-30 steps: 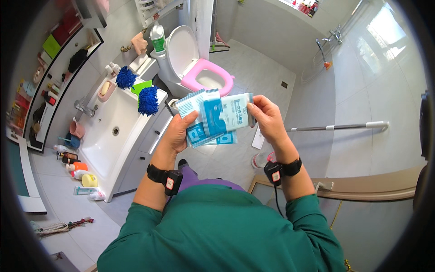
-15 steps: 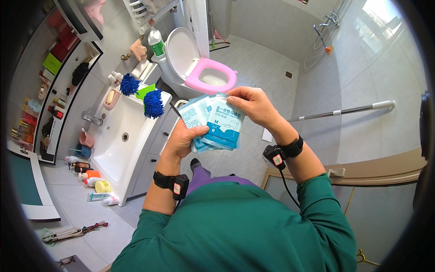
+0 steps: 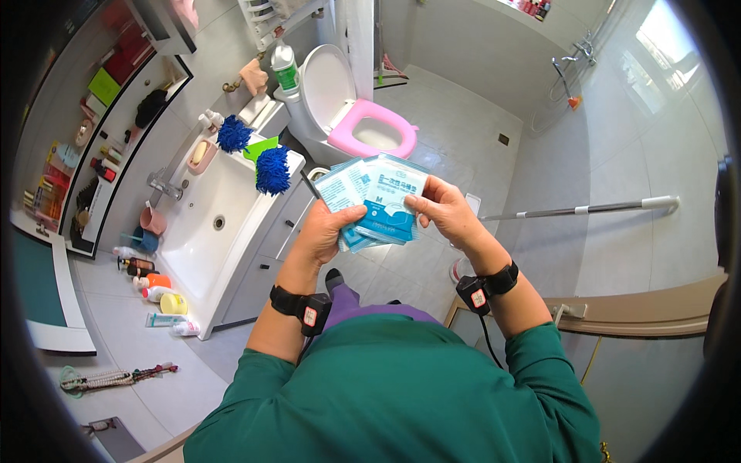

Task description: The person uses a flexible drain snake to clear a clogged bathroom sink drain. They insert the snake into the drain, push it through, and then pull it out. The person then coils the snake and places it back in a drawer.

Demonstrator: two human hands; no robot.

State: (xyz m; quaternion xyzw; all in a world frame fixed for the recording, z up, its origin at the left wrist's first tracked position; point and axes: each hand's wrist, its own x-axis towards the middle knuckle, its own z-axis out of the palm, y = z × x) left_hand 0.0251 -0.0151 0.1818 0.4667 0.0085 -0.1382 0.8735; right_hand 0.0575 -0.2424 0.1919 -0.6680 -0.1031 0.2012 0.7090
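Several flat, blue-and-white packets of disposable toilet seat covers [image 3: 390, 202] are fanned out in front of me, overlapping one another. My left hand [image 3: 328, 228] is closed on their left and lower side, its thumb pressed across the front. At the right edge, my right hand [image 3: 449, 210] pinches the top packet between thumb and fingers. The fingertips behind the packets are hidden. Beyond them stands a toilet with its lid [image 3: 327, 86] raised and a pink seat cushion [image 3: 351, 130] on the bowl.
To the left is a white washbasin [image 3: 197, 258] with bottles [image 3: 154, 282] and a blue mop head [image 3: 272, 170] on its rim. A cleaner bottle [image 3: 284, 68] stands on the toilet tank. A metal pole [image 3: 583, 209] slants across the right side. An open mirror cabinet [image 3: 147, 116] holds toiletries.
My right hand has moved down from the packets' top corner to their right edge. The packets are tilted slightly differently. The whole view has shifted a little.
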